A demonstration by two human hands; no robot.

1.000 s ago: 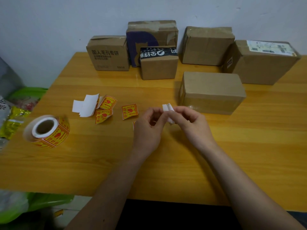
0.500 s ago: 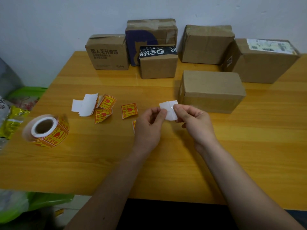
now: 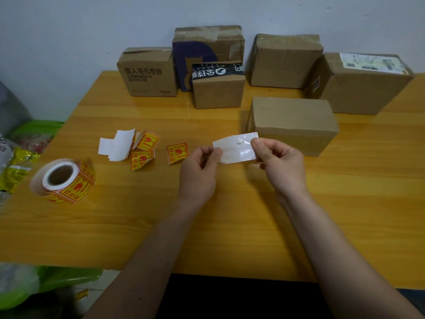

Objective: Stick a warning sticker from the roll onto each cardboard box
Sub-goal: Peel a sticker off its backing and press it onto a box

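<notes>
My left hand and my right hand pinch the two ends of a white sticker strip and hold it flat above the table, its white side toward me. A plain brown cardboard box lies just beyond the strip. The roll of yellow and red warning stickers lies on its side at the left. Three loose yellow stickers and white backing paper lie between the roll and my hands. Several more cardboard boxes stand along the wall.
The wooden table ends at the near edge below my forearms. Green and yellow plastic bags sit off the table's left side. A box with a shipping label stands at the far right.
The strip, folded small between my fingers a second ago, has been pulled out flat. My right hand moved right, spreading the two hands apart.
</notes>
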